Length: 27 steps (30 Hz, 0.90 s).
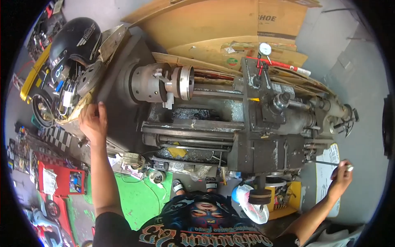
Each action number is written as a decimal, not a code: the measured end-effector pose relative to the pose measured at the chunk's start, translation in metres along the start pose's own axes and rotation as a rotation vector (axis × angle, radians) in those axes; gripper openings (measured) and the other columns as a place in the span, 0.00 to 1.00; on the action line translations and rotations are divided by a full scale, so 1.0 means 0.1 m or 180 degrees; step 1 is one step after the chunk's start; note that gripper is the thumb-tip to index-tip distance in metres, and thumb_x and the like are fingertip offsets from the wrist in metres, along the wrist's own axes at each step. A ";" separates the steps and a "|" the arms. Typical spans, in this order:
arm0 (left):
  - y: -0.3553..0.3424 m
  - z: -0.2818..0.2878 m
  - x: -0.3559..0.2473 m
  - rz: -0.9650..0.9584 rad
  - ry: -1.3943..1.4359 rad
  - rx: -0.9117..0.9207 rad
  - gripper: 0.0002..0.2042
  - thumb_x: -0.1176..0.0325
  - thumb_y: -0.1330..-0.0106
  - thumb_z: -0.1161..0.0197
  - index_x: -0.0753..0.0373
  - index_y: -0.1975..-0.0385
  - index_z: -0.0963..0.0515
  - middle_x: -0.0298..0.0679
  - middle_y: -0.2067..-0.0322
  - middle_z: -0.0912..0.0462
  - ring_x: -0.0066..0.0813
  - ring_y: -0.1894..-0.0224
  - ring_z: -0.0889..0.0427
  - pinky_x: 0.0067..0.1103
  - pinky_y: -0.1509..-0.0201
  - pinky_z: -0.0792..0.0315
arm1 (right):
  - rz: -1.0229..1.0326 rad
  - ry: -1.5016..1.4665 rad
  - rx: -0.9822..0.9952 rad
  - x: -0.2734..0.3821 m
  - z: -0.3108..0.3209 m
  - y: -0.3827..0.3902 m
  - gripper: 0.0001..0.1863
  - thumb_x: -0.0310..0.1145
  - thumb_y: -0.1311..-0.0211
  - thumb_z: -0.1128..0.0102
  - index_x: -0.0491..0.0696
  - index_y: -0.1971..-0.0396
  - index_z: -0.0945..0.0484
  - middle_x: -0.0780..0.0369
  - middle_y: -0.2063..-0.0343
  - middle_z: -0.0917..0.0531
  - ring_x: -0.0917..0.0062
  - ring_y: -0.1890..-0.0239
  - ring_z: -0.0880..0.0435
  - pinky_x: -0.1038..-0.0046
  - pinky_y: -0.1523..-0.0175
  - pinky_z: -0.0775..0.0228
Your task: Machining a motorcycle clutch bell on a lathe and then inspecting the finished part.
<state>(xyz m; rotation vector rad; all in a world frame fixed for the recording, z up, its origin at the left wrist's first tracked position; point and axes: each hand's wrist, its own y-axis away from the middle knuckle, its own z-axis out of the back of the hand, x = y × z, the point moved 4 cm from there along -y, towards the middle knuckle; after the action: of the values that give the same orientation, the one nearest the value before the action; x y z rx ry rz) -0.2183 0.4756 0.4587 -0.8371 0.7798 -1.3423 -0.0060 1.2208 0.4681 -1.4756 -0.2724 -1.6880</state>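
A metal lathe fills the middle, with its dark headstock (119, 94) on the left. My left hand (94, 123) lies against the headstock's left edge, fingers curled in and thumb along the top; I see nothing in it. At the far right my right hand (340, 179) is closed round the end of a metal lever (325, 163) that sticks out of the carriage apron (267, 154). A shiny ring-shaped workpiece (187, 83) sits in the chuck (150, 82). A dial indicator (265, 49) stands over the carriage, on a red-jointed holder.
Cardboard sheets (222, 24) stand behind the lathe. A black helmet (78, 39) and loose parts crowd the headstock's left. Metal chips (193, 113) lie in the bed. Below are a white fan (253, 206), a yellow crate (294, 193) and a green floor (135, 197).
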 end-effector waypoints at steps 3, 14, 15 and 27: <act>-0.03 -0.04 -0.03 0.0007 0.0065 -0.0042 0.13 0.62 0.34 0.36 0.59 0.79 0.26 0.37 0.77 0.24 0.41 0.71 0.25 0.32 0.60 0.29 | 0.0060 -0.1215 -0.0139 0.44 -0.04 0.03 0.07 0.34 0.29 0.44 0.48 0.58 0.24 0.70 0.74 0.26 0.85 0.76 0.32 0.84 0.68 0.41; 0.02 0.00 0.05 -0.0063 0.0462 -0.0083 0.13 0.63 0.34 0.35 0.60 0.79 0.25 0.38 0.78 0.25 0.39 0.72 0.28 0.30 0.60 0.31 | -0.1970 -0.2842 0.1834 0.08 -3.23 1.93 0.15 0.45 0.21 0.52 0.50 0.65 0.27 0.70 0.87 0.37 0.80 0.85 0.34 0.70 0.74 0.26; 0.02 0.00 0.06 -0.0097 0.0468 -0.0066 0.13 0.63 0.34 0.35 0.60 0.79 0.25 0.38 0.78 0.25 0.39 0.72 0.28 0.30 0.60 0.31 | -0.1994 -0.2859 0.1806 0.10 -3.33 1.99 0.15 0.45 0.21 0.52 0.50 0.65 0.27 0.70 0.87 0.37 0.80 0.85 0.34 0.70 0.74 0.26; 0.12 -0.08 0.15 0.0096 0.0656 -0.0210 0.11 0.67 0.31 0.37 0.63 0.76 0.24 0.36 0.78 0.26 0.32 0.75 0.33 0.26 0.64 0.34 | -0.2914 -0.2238 0.1965 -0.19 -4.42 1.92 0.11 0.40 0.27 0.43 0.48 0.63 0.26 0.71 0.86 0.36 0.87 0.86 0.40 0.79 0.81 0.42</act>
<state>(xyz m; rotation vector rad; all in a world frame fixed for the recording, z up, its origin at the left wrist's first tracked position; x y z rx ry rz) -0.2180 0.4602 0.4444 -0.7428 0.9982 -1.3964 -0.1828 0.8238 0.2590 -1.4665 -1.8927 -1.3907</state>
